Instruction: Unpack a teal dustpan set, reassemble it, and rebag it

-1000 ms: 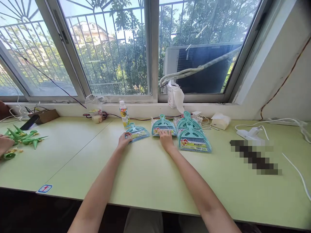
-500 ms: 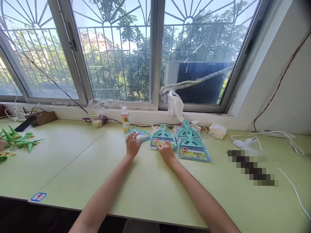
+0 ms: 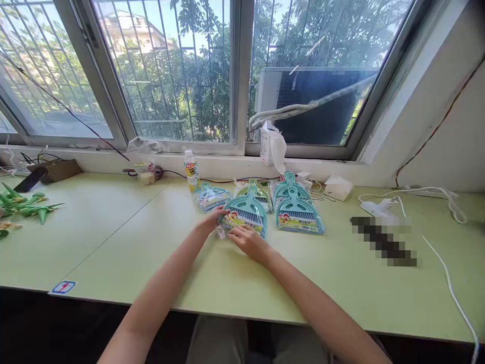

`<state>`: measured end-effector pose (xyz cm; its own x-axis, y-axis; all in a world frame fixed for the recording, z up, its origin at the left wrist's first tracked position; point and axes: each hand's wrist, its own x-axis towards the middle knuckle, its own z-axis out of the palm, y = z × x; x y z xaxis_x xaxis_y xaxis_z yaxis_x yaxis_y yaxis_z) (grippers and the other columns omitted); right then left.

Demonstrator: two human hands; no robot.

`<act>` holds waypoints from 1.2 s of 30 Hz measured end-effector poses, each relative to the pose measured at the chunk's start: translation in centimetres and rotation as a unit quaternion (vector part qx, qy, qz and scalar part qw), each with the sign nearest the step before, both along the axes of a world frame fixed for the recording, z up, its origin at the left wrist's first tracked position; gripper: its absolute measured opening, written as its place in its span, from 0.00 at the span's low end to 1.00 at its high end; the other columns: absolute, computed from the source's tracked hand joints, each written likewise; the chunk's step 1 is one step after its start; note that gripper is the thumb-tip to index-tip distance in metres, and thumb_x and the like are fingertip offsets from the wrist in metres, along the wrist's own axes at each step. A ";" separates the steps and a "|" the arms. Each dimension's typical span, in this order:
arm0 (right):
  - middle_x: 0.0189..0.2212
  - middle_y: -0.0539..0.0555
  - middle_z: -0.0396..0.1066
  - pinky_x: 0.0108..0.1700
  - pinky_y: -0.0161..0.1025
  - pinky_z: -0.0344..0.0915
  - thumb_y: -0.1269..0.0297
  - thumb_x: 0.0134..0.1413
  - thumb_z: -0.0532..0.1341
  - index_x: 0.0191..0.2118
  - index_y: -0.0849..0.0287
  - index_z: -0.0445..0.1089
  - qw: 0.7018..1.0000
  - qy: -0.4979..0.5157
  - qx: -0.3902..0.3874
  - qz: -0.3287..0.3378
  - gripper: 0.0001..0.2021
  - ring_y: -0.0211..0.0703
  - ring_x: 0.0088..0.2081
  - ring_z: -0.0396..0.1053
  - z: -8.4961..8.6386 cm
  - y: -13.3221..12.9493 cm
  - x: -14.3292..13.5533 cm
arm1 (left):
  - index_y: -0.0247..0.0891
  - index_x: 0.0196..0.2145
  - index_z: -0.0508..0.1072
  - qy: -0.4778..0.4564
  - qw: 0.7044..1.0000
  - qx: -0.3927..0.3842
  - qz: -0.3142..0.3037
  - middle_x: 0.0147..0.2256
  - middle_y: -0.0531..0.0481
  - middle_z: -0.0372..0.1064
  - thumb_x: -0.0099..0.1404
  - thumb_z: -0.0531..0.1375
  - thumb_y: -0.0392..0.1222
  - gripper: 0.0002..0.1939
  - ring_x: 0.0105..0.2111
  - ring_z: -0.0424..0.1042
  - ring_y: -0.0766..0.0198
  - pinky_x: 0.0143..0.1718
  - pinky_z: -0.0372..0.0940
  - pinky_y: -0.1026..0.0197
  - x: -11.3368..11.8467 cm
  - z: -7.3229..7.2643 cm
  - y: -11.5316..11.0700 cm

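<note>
A teal mini dustpan and brush set (image 3: pixel 248 207) in clear plastic wrap is tilted up between my hands. My left hand (image 3: pixel 212 221) grips its left edge, fingers partly hidden by the wrap. At its lower edge is my right hand (image 3: pixel 250 242), with fingers closed along the bottom of the package. Just behind the held set, a lime-green dustpan set (image 3: pixel 262 194) lies partly covered. Another wrapped dustpan set (image 3: pixel 212 197) rests to the left. On the right, a front teal set (image 3: pixel 299 220) overlaps a second teal set (image 3: pixel 291 186).
A yellow-labelled bottle (image 3: pixel 191 173) stands at the back, left of the sets. Against the windowsill are a plastic bag with a cup (image 3: pixel 145 173) and a tissue pack (image 3: pixel 272 146). White cables (image 3: pixel 450 275) lie right; green spiky pieces (image 3: pixel 28 205) lie far left.
Both hands have closed on the middle dustpan set and drawn it toward me, tilting it up. The lime-green set behind it now shows. My left hand has left the left-hand set. The view has tipped downward.
</note>
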<state>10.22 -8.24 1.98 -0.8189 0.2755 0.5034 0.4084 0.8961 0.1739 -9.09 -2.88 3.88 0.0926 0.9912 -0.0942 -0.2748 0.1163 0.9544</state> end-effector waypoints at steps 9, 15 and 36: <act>0.38 0.58 0.75 0.44 0.42 0.70 0.65 0.63 0.53 0.40 0.61 0.73 0.868 0.325 -0.345 -0.148 0.12 0.44 0.37 0.75 -0.8 2.7 1.1 | 0.33 0.32 0.70 -0.160 0.984 -0.014 0.081 0.31 0.46 0.76 0.48 0.61 0.20 0.15 0.33 0.77 0.58 0.43 0.71 0.53 0.3 0.4 -0.4; 0.30 0.56 0.76 0.36 0.41 0.72 0.50 0.45 0.67 0.33 0.62 0.73 0.630 0.523 -0.561 -0.118 0.18 0.41 0.27 0.74 -0.8 3.9 1.7 | 0.32 0.36 0.72 -0.157 0.986 -0.019 0.048 0.33 0.45 0.76 0.48 0.59 0.22 0.16 0.35 0.77 0.57 0.46 0.70 0.53 1.1 0.6 -0.8; 0.31 0.51 0.77 0.40 0.47 0.75 0.59 0.32 0.72 0.38 0.55 0.66 0.524 0.646 -0.549 -0.076 0.23 0.44 0.35 0.75 0.1 4.3 2.4 | 0.35 0.43 0.75 -0.110 0.990 0.062 0.063 0.36 0.46 0.76 0.65 0.59 0.47 0.14 0.38 0.74 0.60 0.39 0.67 0.61 -0.2 -0.6 1.6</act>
<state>12.58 -3.97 2.07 0.0832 0.9933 0.0805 -0.3700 0.1058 -0.9230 -9.26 -1.28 3.27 -0.0282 0.9989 0.0376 -0.4823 -0.0465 0.8748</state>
